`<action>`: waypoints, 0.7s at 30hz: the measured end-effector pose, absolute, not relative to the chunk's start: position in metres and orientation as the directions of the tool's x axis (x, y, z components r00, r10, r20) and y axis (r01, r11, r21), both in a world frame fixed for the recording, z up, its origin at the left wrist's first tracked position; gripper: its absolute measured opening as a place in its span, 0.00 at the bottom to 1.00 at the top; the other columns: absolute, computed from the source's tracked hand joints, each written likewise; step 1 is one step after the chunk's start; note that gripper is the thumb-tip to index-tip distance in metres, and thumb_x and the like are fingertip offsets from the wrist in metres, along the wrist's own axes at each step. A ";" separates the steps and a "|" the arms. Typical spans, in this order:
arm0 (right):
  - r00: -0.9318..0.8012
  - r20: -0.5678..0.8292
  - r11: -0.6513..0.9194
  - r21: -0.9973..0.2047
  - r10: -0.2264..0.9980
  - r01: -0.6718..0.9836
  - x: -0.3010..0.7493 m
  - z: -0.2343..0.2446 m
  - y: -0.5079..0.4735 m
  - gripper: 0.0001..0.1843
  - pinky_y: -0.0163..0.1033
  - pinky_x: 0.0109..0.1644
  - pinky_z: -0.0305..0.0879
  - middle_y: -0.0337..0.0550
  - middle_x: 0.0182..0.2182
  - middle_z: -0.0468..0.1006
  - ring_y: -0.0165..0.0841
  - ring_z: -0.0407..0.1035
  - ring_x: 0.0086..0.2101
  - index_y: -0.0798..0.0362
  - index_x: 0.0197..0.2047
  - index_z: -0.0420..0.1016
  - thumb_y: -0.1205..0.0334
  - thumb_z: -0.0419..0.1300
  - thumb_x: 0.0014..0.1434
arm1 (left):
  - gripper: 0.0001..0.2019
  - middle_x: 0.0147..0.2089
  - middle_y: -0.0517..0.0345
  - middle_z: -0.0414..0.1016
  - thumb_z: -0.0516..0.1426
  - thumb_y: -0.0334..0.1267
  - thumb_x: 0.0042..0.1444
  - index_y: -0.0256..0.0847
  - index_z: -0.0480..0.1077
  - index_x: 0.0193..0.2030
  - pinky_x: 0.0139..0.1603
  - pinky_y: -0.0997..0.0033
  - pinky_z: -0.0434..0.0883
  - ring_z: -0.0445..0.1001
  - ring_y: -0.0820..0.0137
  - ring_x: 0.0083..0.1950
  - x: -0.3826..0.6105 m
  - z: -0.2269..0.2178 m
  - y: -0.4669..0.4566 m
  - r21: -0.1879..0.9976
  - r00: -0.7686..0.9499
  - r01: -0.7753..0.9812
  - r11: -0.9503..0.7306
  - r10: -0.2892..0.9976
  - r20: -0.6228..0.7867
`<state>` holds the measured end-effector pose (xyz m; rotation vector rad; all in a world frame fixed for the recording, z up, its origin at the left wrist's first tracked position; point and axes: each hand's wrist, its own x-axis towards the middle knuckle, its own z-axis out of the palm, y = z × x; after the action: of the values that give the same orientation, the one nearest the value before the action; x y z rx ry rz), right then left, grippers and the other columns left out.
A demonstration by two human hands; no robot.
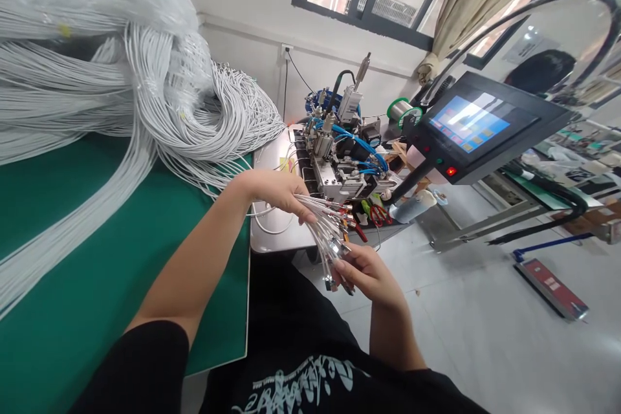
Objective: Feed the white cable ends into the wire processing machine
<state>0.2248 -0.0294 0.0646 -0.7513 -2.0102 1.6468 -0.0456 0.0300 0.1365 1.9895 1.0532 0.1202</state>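
My left hand (284, 194) is closed round a bundle of white cables (317, 217) whose ends fan out to the right. Small metal connectors (334, 249) tip these cable ends. At the lower end of the fan, my right hand (363, 272) pinches some of the connectors between thumb and fingers. Its fingertips are partly hidden by the cable ends. Behind the left wrist, the cables run back toward a large heap of white cables (194, 116) on the green table (204, 317).
A bench machine (334, 155) with blue air hoses stands ahead on a pale tabletop (272, 239). To its right, a touchscreen panel (470, 123) hangs on an arm. Red-handled scissors (381, 215) and a solder wire spool (400, 111) are nearby. A person's head (541, 71) shows behind the panel.
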 end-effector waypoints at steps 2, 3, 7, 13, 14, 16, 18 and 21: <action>-0.764 -0.019 0.123 -0.984 0.645 0.128 0.225 0.065 -0.030 0.16 0.31 0.21 0.57 0.40 0.23 0.74 0.25 0.61 0.18 0.55 0.32 0.69 0.51 0.56 0.64 | 0.18 0.19 0.63 0.59 0.63 0.55 0.48 0.41 0.75 0.25 0.21 0.72 0.48 0.55 0.75 0.21 -0.046 0.136 0.030 0.737 0.640 0.623 -0.262 0.712 -0.288; -0.767 -0.026 0.111 -0.986 0.642 0.125 0.225 0.064 -0.031 0.15 0.31 0.20 0.57 0.40 0.24 0.74 0.25 0.61 0.18 0.55 0.33 0.69 0.52 0.56 0.64 | 0.17 0.18 0.63 0.60 0.64 0.54 0.47 0.41 0.75 0.24 0.21 0.72 0.47 0.55 0.75 0.20 -0.046 0.136 0.030 0.748 0.640 0.615 -0.251 0.712 -0.287; -0.781 -0.054 0.082 -0.988 0.622 0.133 0.224 0.061 -0.032 0.13 0.30 0.20 0.58 0.41 0.25 0.77 0.25 0.62 0.19 0.55 0.35 0.70 0.53 0.59 0.62 | 0.16 0.19 0.63 0.61 0.66 0.53 0.44 0.41 0.74 0.23 0.22 0.72 0.48 0.55 0.75 0.21 -0.046 0.137 0.030 0.763 0.636 0.600 -0.238 0.722 -0.274; -0.782 -0.023 0.127 -0.983 0.622 0.129 0.220 0.058 -0.032 0.14 0.30 0.21 0.60 0.42 0.24 0.77 0.25 0.64 0.20 0.57 0.32 0.70 0.54 0.63 0.59 | 0.18 0.22 0.64 0.65 0.64 0.55 0.45 0.39 0.74 0.27 0.25 0.73 0.51 0.56 0.76 0.24 -0.049 0.141 0.028 0.719 0.656 0.630 -0.295 0.698 -0.287; -0.784 -0.017 0.135 -0.983 0.621 0.128 0.219 0.059 -0.032 0.14 0.29 0.21 0.60 0.42 0.24 0.77 0.25 0.65 0.20 0.57 0.32 0.70 0.54 0.62 0.60 | 0.19 0.24 0.63 0.66 0.64 0.55 0.46 0.39 0.74 0.28 0.26 0.73 0.52 0.57 0.76 0.24 -0.050 0.141 0.028 0.716 0.657 0.632 -0.298 0.696 -0.290; -0.791 -0.004 0.146 -0.982 0.612 0.118 0.218 0.062 -0.033 0.14 0.29 0.21 0.60 0.42 0.24 0.76 0.25 0.64 0.20 0.57 0.32 0.71 0.54 0.60 0.62 | 0.19 0.25 0.63 0.67 0.64 0.55 0.46 0.39 0.74 0.28 0.27 0.74 0.53 0.58 0.76 0.26 -0.051 0.142 0.027 0.710 0.650 0.639 -0.296 0.701 -0.294; -0.799 0.009 0.150 -0.983 0.601 0.102 0.217 0.064 -0.034 0.13 0.29 0.21 0.59 0.41 0.24 0.76 0.24 0.63 0.19 0.57 0.32 0.71 0.55 0.59 0.63 | 0.19 0.25 0.63 0.67 0.64 0.55 0.46 0.39 0.74 0.29 0.27 0.74 0.54 0.59 0.75 0.27 -0.051 0.143 0.026 0.710 0.648 0.641 -0.292 0.702 -0.297; -0.810 0.025 0.144 -0.987 0.586 0.074 0.216 0.065 -0.034 0.13 0.29 0.21 0.58 0.41 0.24 0.75 0.24 0.63 0.19 0.57 0.32 0.71 0.56 0.57 0.65 | 0.18 0.26 0.63 0.68 0.64 0.55 0.46 0.39 0.75 0.30 0.28 0.75 0.55 0.62 0.75 0.28 -0.051 0.144 0.025 0.719 0.658 0.630 -0.293 0.693 -0.294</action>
<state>0.2156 -0.0344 0.0648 -0.6316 -2.0227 1.7074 -0.0507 0.0246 0.1436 2.0051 1.0283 0.0923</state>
